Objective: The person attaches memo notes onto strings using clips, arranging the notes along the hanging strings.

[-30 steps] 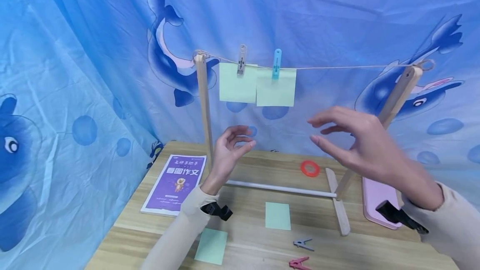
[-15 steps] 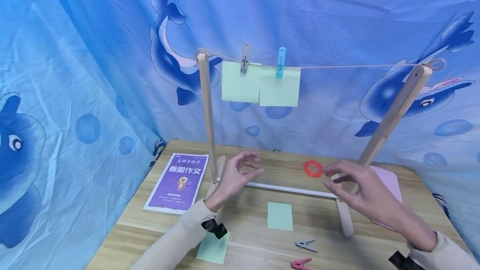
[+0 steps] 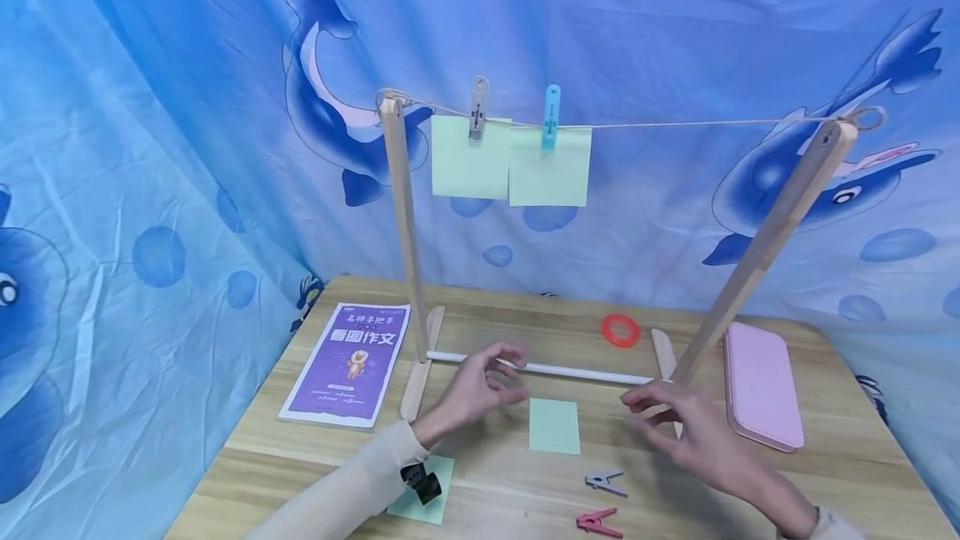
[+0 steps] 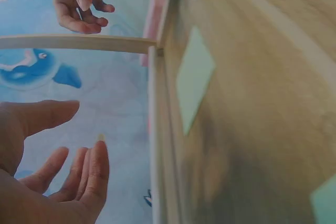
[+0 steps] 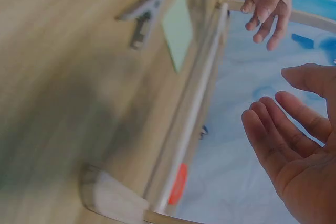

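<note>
The left hand (image 3: pixel 480 387) and right hand (image 3: pixel 697 433) had been lowered nearer a green note (image 3: pixel 554 427) on the tabletop (image 3: pixel 517 486), fingers left loosely parted.

Matt paper note (image 3: pixel 554 426), smooth wooden tabletop (image 3: pixel 501 473)

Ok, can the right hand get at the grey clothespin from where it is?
Probably yes. The right hand holds nothing, and the head view shows nothing between it and the grey clothespin on the table; the pink clothespin lies apart.
</note>
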`<state>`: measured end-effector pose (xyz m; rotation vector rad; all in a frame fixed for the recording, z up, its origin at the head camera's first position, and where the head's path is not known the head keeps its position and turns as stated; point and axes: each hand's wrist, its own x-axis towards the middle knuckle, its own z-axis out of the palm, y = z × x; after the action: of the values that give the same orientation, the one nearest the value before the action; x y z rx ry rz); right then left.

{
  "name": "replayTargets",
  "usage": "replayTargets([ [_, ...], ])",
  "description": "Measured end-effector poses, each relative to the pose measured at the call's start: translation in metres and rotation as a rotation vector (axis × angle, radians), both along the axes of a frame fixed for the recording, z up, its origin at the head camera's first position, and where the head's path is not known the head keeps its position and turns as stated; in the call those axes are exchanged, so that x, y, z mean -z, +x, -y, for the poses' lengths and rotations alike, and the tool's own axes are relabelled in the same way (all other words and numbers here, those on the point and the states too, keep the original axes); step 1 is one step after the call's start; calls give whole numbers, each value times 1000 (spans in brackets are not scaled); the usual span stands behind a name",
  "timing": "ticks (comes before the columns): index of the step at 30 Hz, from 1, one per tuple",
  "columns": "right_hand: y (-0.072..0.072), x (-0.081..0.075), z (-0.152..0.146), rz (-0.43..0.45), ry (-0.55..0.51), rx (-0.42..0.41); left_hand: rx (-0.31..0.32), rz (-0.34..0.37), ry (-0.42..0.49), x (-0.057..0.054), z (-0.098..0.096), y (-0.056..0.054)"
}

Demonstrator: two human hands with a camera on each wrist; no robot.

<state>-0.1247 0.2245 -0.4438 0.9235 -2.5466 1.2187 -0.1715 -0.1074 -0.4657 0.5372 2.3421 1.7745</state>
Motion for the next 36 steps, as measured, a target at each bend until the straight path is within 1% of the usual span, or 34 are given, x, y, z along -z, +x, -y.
replayTargets([
  [2, 2, 6, 0, 12, 7, -14, 32, -10, -23, 5, 0, 2],
  [6, 7, 15, 0, 74, 48, -46, 89, -34, -106, 12, 1, 5],
  [10, 11, 26, 0, 123, 76, -67, 136, -71, -242, 15, 0, 9],
  [11, 12, 29, 0, 136, 79, -73, 145, -79, -287, 15, 0, 9],
  [15, 16, 40, 1, 187, 79, -102, 175, -135, -449, 17, -2, 11],
  [17, 19, 44, 1, 212, 81, -117, 185, -168, -508, 19, -2, 12],
  [20, 21, 48, 1, 274, 91, -128, 190, -193, -555, 23, -2, 14],
  [22, 23, 50, 0, 326, 108, -111, 187, -196, -570, 25, -2, 13],
  [25, 26, 52, -1, 420, 121, -91, 176, -180, -598, 26, -4, 12],
  [27, 26, 54, -2, 456, 123, -92, 174, -180, -622, 26, -7, 11],
  [29, 26, 56, -2, 460, 120, -113, 178, -196, -650, 26, -11, 11],
  [32, 25, 58, -3, 442, 123, -136, 181, -232, -705, 26, -17, 12],
  [36, 25, 60, -3, 425, 137, -141, 176, -257, -760, 29, -24, 13],
])
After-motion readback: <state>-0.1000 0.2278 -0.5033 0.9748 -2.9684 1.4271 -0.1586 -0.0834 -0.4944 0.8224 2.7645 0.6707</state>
